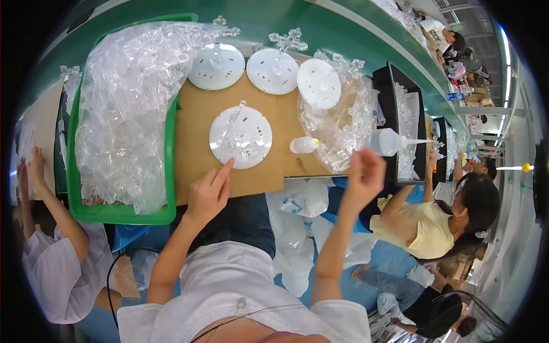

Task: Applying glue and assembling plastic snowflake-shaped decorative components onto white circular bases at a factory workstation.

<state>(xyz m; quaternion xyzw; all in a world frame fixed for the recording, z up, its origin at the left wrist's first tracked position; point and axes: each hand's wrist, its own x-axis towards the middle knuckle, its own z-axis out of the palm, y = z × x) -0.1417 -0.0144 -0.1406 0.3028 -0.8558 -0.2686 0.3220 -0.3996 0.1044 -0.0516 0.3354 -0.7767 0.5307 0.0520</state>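
Observation:
My left hand has its index finger stretched out to the near rim of a round white disc lying on the brown cardboard. Across that disc leans a clear, crystal-like plastic piece. My right hand is raised at the right, its fingers curled and smeared by motion; whether it holds anything is hidden. Nearest to it are a bag of clear plastic parts and a translucent squeeze bottle with a long nozzle. A small white bottle with a yellow tip lies between my hands.
A green tray heaped with bagged clear parts stands left. Behind are white discs with clear crosses, one beside another, and a tilted disc. A black bin stands right. Co-workers sit on both sides.

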